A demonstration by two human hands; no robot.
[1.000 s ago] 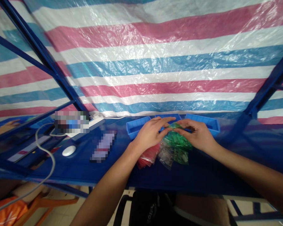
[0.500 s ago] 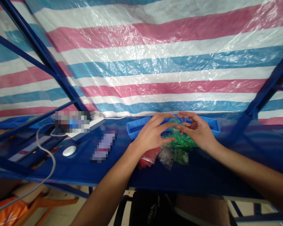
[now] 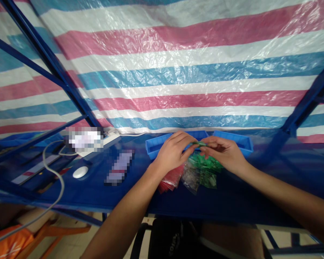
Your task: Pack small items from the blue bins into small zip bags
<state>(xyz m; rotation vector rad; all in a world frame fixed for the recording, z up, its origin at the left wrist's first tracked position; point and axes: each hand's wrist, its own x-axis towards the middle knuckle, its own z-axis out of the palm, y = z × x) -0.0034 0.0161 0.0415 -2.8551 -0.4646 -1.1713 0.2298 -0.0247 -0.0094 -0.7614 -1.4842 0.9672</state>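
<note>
Between my two hands is a small green plastic bag (image 3: 199,144), pinched at its edges. My left hand (image 3: 175,151) is closed on its left side, thumb and fingers together. My right hand (image 3: 224,151) grips the other side with bent fingers. Below them lies a heap of green bags (image 3: 209,162). A single green bag (image 3: 208,179) lies in front of the heap, beside a clear bag (image 3: 191,178) with small greyish contents. Red bags (image 3: 171,178) are stacked under my left wrist. What is inside the held bag cannot be made out.
Blue bins (image 3: 153,146) stand behind my hands, with another blue bin (image 3: 239,143) at the right. To the left are a phone-like blurred object (image 3: 120,167), a white mouse (image 3: 80,172) and a grey cable (image 3: 61,187). A striped plastic sheet (image 3: 178,72) hangs behind the table.
My fingers have closed in on the green bag, which was held upright and spread and now looks flattened or folded. My left fingers, apart before, are now together on it.
</note>
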